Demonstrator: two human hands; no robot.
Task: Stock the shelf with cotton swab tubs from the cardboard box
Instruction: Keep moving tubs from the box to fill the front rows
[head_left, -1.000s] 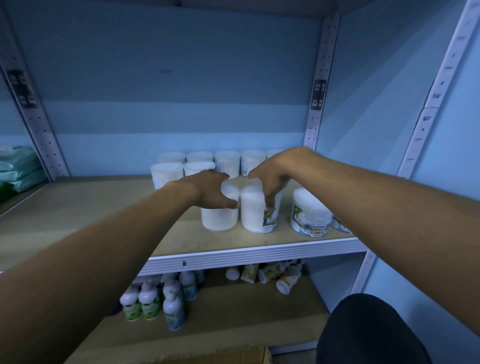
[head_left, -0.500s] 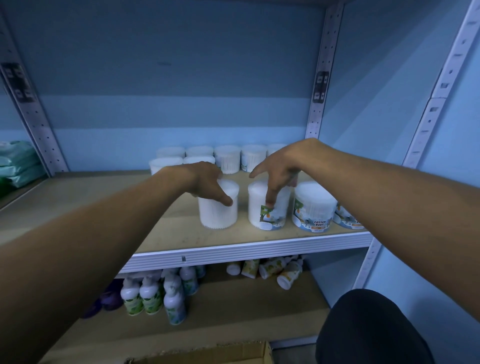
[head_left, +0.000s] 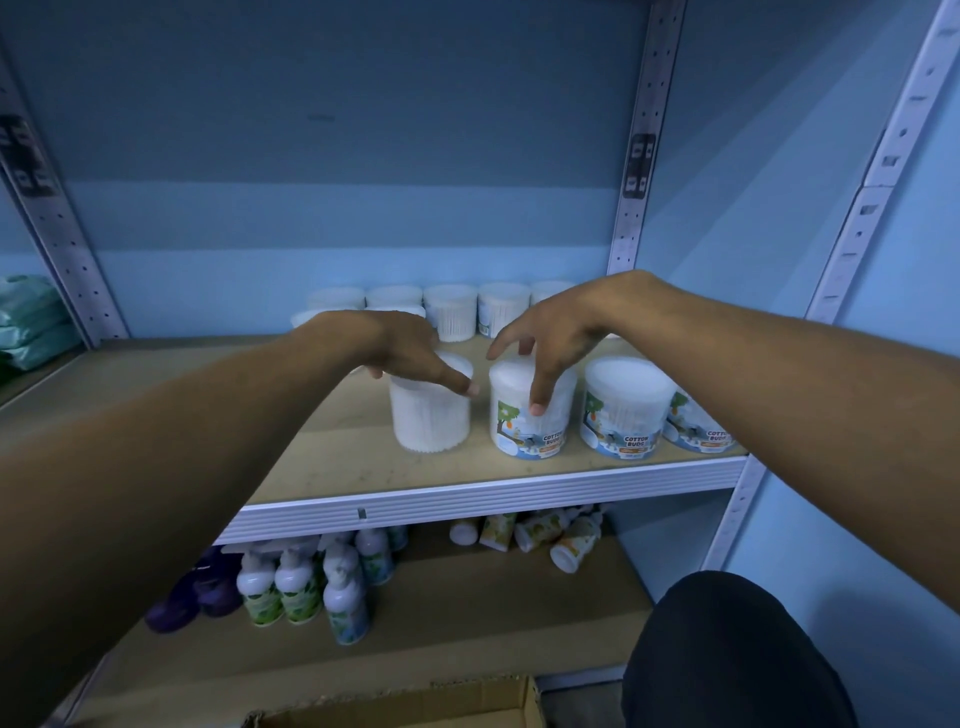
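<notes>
Blue-walled shelving carries a wooden shelf (head_left: 322, 467) where the left hand (head_left: 400, 353) rests loosely over a plain tub (head_left: 428, 415) and the right hand (head_left: 556, 332), fingers spread, touches a labelled tub (head_left: 530, 431) beside it, apparently placing them, so fetching more from the cardboard box (head_left: 395, 709) likely follows.

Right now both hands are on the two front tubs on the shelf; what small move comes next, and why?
Probably let go and draw both hands back toward the cardboard box. The left hand and right hand rest only loosely on two tubs that stand upright in the front row, so these look placed. Bare shelf remains to their left.
</notes>
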